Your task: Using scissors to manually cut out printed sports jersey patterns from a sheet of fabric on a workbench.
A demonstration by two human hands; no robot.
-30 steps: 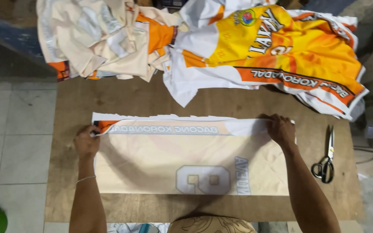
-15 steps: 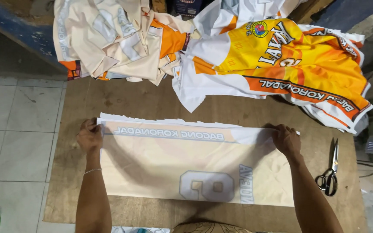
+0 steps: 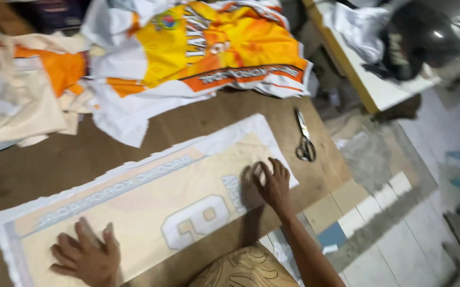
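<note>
cloth first: the long cream panel (image 3: pixel 150 202) lies flat on the brown table (image 3: pixel 60 159), running from the near left corner up toward the far right, with its pale band along the far edge and a big pale numeral near the middle. my left hand (image 3: pixel 86 256) rests palm down on its near left part, fingers spread wide and flat, pinching nothing. my right hand (image 3: pixel 272 183) presses on the right end, just past the numeral, fingers fanned and open too, only bearing down on the fabric and gripping none of it. so neither hand has hold of anything; both just pin the piece to the wood.

as i judge it, the laying out looks mostly done: the panel sits in one layer, fairly smooth between my hands, its ragged white edge showing along the far side and the left end. i see no fold in it, and no cut begun. the scissors (image 3: pixel 304 139) lie untouched on the table beyond my right hand, near the panel's right end but apart from it, handles toward me.

more work waits at the far side, by the look of it: a yellow and orange printed sheet (image 3: pixel 214 48) is heaped there, and a rumpled pile of cream and orange pieces (image 3: pixel 22 90) sits to the far left, both clear of the panel under my hands. the picture is blurred, so fine creases i cannot tell.
</note>
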